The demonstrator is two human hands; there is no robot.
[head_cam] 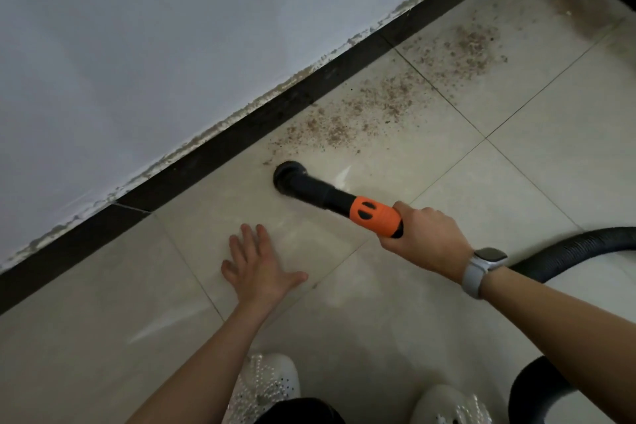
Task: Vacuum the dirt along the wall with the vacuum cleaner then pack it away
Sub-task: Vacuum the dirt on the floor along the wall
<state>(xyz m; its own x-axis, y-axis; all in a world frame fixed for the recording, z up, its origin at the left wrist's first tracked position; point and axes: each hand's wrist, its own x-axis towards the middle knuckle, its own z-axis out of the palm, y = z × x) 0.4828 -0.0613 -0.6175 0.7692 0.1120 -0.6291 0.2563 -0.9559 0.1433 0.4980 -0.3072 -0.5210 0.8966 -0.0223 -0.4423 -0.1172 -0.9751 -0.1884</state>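
The vacuuming step is in hand, and by the look of the floor it is not far along: the right hand (425,234) has its fingers clenched around the orange grip of the vacuum nozzle (375,217), whose round black mouth (288,175) sits down on the pale floor tile (192,237), just short of the dark skirting board (220,148) at the foot of the wall (137,45). The ribbed black hose (581,244) trails off to the right from behind the wrist, which wears a watch (483,267). The left hand (256,267) holds nothing; its fingers are spread and released, the palm down flat on or just over the tile, likely as a brace. The dirt (389,100) lies as brown grit scattered in a band along the skirting, starting just beyond the nozzle mouth and running away to the upper right, with a denser smear near the far corner. The next move calls for pushing the mouth forward along the wall through that band, keeping it low and close to the skirting. A dark rounded shape (537,389) at the lower right may be the vacuum's canister; what it holds cannot be seen.
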